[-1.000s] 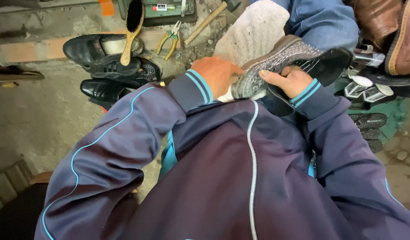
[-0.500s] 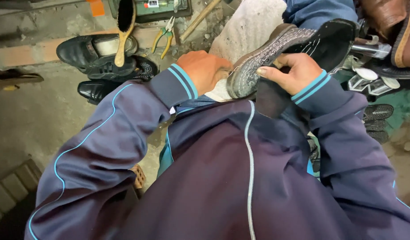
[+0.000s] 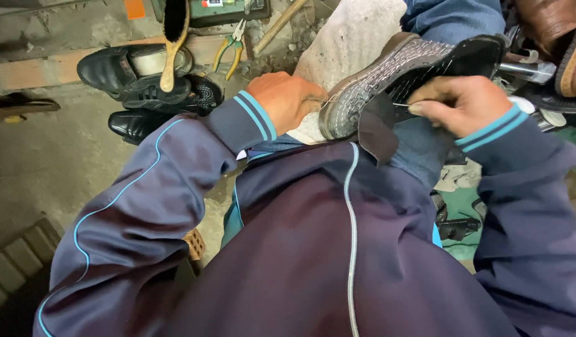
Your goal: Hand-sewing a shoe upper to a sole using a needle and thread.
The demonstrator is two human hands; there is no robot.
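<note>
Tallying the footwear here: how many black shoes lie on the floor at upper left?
3: black shoe under the brush, laced black shoe beside it, glossy black shoe nearest the left sleeve. More may be hidden.

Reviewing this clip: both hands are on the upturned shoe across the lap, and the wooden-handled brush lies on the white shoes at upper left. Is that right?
Not quite. The head view shows both hands, left hand and right hand, on the upturned shoe across the lap, but the wooden-handled brush lies on black shoes at upper left, not white ones.
</note>
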